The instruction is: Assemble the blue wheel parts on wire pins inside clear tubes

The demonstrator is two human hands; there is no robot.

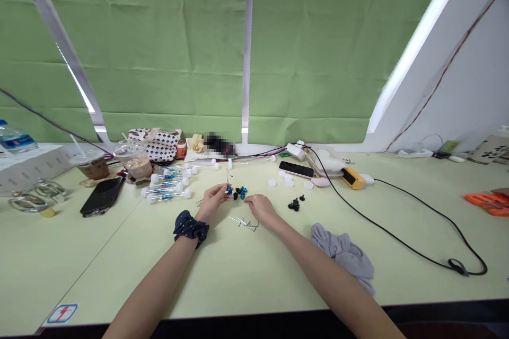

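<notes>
My left hand (pixel 215 200), with a dark dotted scrunchie (pixel 191 226) on its wrist, pinches a small blue metallic piece (pixel 229 190); a thin bent wire rises beside it. Between my hands lies a small cluster of blue pieces (pixel 243 191) and black pieces (pixel 236 195). At the right edge of this cluster, the fingers of my right hand (pixel 260 207) are closed together, and what they hold, if anything, is too small to make out. Just in front of the hands, several thin metal rods, some bent like hex keys (pixel 246 224), lie on the table.
Capped clear tubes (pixel 169 189), some with blue pieces inside, lie at the left. White caps (pixel 289 184), black pieces (pixel 294 204) and a phone (pixel 296 169) are to the right. A grey cloth (pixel 345 254) and a black cable (pixel 382 229) lie farther right; drink cups (pixel 137 161) stand left.
</notes>
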